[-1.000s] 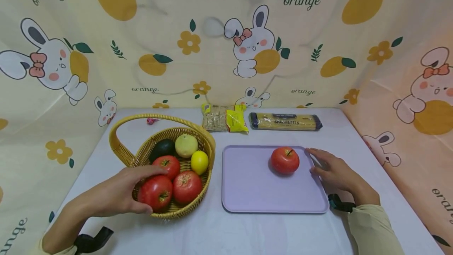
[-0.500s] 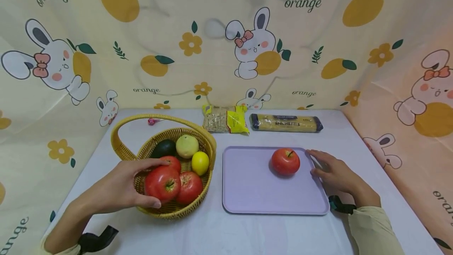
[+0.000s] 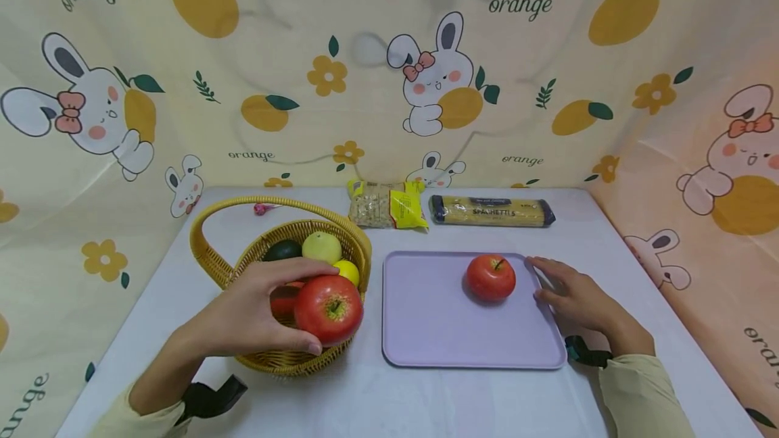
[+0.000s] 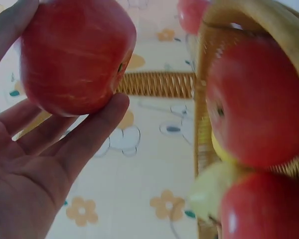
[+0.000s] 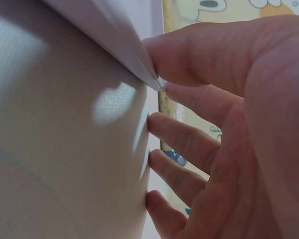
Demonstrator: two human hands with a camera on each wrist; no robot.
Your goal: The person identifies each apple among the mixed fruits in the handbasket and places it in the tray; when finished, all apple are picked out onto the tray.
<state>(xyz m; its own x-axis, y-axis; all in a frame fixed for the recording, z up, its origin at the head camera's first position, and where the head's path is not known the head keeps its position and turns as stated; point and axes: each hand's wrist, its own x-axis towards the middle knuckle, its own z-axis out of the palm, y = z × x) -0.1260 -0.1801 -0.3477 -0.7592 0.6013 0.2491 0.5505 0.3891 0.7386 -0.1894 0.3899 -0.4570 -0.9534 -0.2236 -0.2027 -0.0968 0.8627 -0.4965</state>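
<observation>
My left hand [image 3: 258,306] holds a red apple [image 3: 328,309] over the right part of a wicker basket [image 3: 268,363]. In the left wrist view the fingers and thumb curve round this apple. Behind the hand, the basket contains other red apples [image 4: 261,99], a dark green avocado-like fruit [image 3: 283,250], a pale green round fruit [image 3: 322,250] and a yellow fruit [image 3: 347,272]. A second red apple [image 3: 490,278] sits on the purple tray [image 3: 450,323], near its back right. My right hand [image 3: 581,299] rests at the tray's right edge, thumb and index finger touching the rim.
Behind the tray lie a pack of spaghetti [image 3: 493,211] and a yellow-labelled clear bag [image 3: 387,205]. A small pink object [image 3: 262,209] lies beyond the basket, whose tall handle [image 3: 209,249] arches over its back left. White cloth [image 3: 426,401] covers the table; a printed curtain [image 3: 365,5] surrounds it.
My left hand has lifted the apple from the front left of the basket and carried it rightward across the basket. The right hand and tray have stayed put.
</observation>
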